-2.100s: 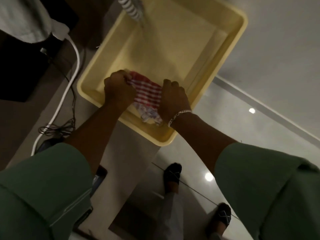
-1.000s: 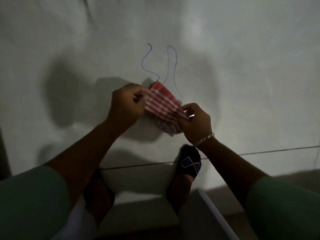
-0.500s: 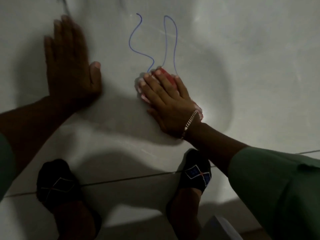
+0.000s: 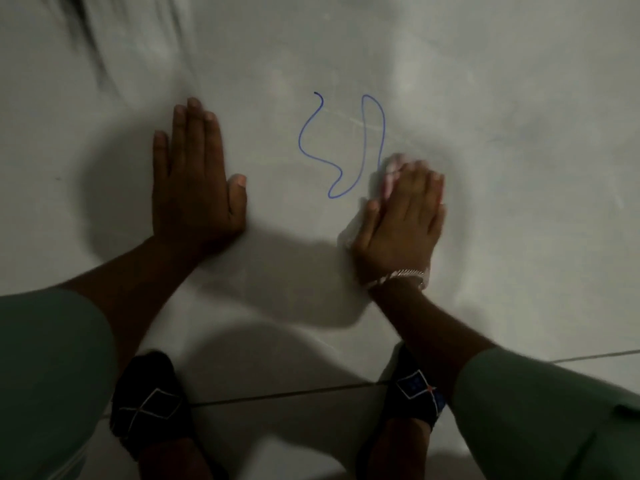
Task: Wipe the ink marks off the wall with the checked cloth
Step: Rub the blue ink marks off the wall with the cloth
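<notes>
Now your right hand lies flat on the wall, fingers spread, pressing the checked cloth beneath the palm; only blurred pale edges show past your fingertips and thumb. Just left of those fingertips the blue ink marks run as two tall loops, long axis pointing up the wall. Bare wall lies open right of that hand. Your left hand rests open-palmed, empty, well left of the marks.

No legible text or labels.
</notes>
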